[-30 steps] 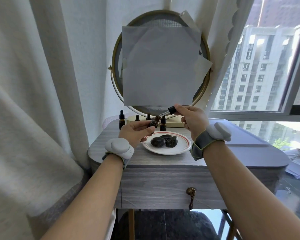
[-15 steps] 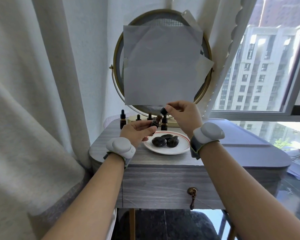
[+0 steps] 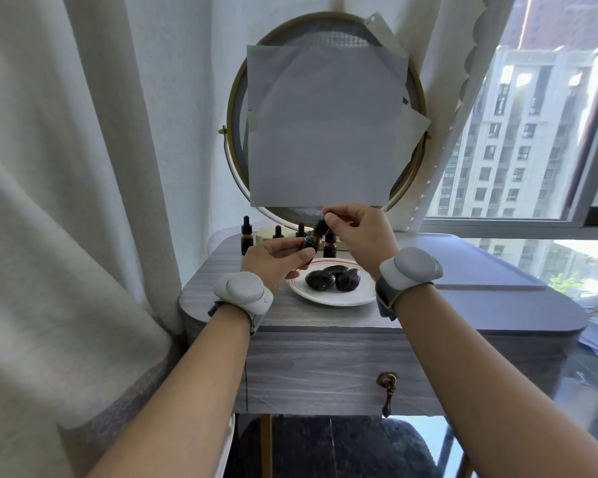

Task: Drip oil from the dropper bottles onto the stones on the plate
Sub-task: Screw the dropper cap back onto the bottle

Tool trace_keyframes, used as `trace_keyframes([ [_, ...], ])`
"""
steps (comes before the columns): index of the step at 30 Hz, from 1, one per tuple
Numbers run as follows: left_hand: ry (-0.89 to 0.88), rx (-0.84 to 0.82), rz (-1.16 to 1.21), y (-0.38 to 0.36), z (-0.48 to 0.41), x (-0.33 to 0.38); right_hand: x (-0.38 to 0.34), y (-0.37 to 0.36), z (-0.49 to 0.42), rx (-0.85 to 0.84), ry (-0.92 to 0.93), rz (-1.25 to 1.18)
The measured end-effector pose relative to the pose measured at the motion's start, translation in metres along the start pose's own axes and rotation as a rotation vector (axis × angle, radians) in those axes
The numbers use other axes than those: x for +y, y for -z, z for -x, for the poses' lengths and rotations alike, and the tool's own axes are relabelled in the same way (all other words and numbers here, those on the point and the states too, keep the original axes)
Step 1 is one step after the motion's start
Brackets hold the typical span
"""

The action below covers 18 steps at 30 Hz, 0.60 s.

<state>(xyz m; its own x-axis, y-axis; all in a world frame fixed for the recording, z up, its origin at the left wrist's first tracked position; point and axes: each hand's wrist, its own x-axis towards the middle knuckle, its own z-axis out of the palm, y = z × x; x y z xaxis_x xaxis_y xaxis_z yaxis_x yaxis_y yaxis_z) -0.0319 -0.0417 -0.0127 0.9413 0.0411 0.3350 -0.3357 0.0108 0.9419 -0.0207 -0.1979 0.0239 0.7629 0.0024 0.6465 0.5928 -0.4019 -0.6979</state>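
While spare bottles [image 3: 246,234] stand along the dressing table's [image 3: 311,317] back edge, the left hand [image 3: 273,262] grips a tilted dropper bottle [image 3: 309,244] above the plate's [image 3: 325,299] left rim; three black stones [image 3: 332,278] lie on that plate toward the table's left end; the right hand [image 3: 359,232] pinches the dropper cap [image 3: 320,225] at the bottle's neck; likely the dropper-handling step; next, a steady carry over the stones, then a gentle squeeze.

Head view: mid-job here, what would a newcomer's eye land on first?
Probably the hands meeting at centre above the table: the left hand grips a small dark dropper bottle while the right hand pinches its dropper cap. Just below them, three glossy black stones lie on a white plate with a red-lined rim. Behind, grey paper covers most of a round mirror.
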Motion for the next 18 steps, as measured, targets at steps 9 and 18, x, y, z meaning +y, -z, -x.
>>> trace_keyframes([
  [9,-0.001,-0.007,0.003,0.0003,0.0003,0.0005,0.0038,-0.0019,-0.0003,0.011,-0.021,-0.066],
  [18,-0.011,0.003,-0.013,-0.0004,0.0023,0.0019,0.0075,-0.0045,0.0026,0.02,-0.097,-0.226],
])
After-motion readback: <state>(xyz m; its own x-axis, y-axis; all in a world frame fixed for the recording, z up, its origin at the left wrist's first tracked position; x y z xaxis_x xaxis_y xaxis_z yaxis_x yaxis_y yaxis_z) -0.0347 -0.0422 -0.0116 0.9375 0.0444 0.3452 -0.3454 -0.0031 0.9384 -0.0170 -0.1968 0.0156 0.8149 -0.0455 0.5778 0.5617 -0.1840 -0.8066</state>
